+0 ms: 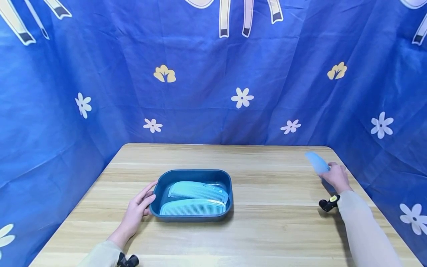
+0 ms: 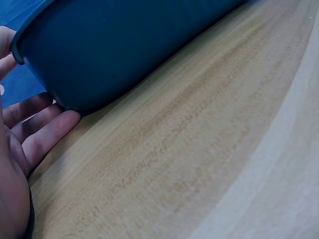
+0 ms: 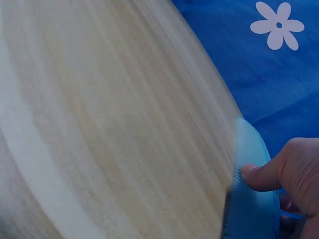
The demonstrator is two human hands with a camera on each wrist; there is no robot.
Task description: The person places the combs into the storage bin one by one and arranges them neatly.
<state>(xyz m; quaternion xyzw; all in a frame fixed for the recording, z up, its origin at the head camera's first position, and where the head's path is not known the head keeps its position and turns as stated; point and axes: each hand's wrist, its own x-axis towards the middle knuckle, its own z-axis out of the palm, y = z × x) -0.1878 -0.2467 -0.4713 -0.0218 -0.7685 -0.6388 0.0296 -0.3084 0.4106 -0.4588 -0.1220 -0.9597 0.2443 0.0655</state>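
A dark teal plastic basin [image 1: 193, 218] stands on the table, left of its middle. Inside it two light blue combs, an upper comb [image 1: 197, 190] and a lower comb [image 1: 193, 207], lie flat one behind the other. My left hand [image 1: 137, 205] rests against the basin's left end, fingers spread and fairly straight; the left wrist view shows fingertips [image 2: 67, 119] at its bottom corner and others by the rim. Far right, my right hand [image 1: 337, 178] pinches a third light blue comb [image 1: 316, 162] above the table, thumb [image 3: 256, 177] across its face.
The wooden table [image 1: 267, 237] has rounded far corners. A blue curtain [image 1: 200, 111] with white flowers and yellow shapes surrounds its back and sides. The table's right edge runs close beside the right hand.
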